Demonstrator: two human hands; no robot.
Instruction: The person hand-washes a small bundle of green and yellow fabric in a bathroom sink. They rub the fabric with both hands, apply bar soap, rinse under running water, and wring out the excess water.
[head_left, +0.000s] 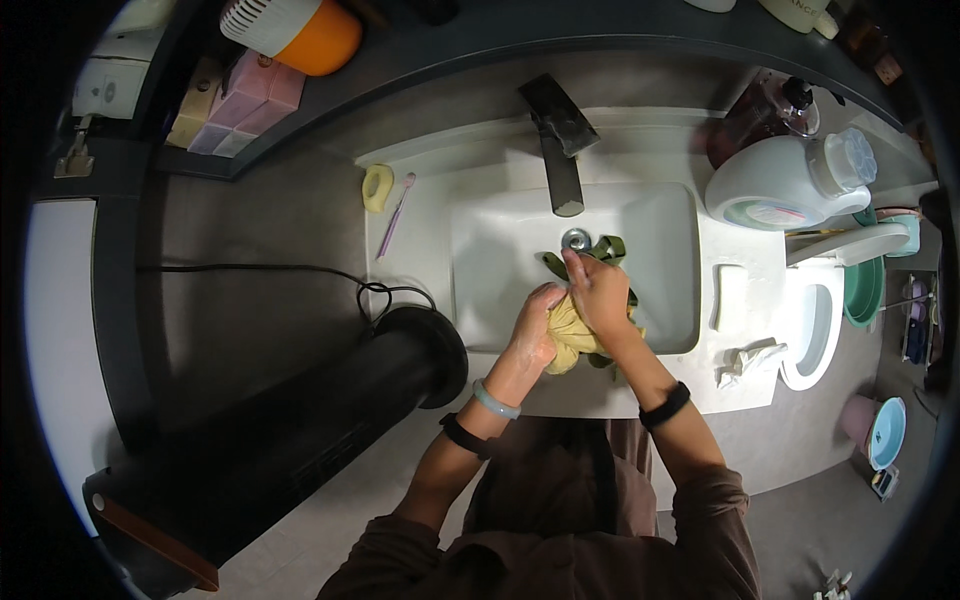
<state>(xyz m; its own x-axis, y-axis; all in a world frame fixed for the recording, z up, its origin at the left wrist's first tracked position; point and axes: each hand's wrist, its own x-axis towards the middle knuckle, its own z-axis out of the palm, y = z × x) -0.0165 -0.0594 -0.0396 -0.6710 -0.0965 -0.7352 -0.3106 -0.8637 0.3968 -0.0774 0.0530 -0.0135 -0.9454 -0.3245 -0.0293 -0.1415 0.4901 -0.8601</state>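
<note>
Both hands grip a bunched yellow cloth (574, 330) over the front part of the white washbasin (502, 225). My left hand (536, 319) has suds on its skin and closes on the cloth's left side. From the right, my right hand (600, 292) presses on the same cloth, thumb pointing up. Dark green straps (609, 249) come out beyond the right hand, near the metal drain (576, 240), and some green shows below the cloth. Above the basin stands a dark faucet (564, 176); no stream of water is visible from it.
A black cylindrical appliance (277, 427) with a cord (300, 268) stands at the left. A toothbrush (397, 214) and a yellow soap-like piece (377, 187) lie left of the basin. On the right are a large white detergent bottle (772, 184), a white bar (731, 298) and a toilet (814, 322).
</note>
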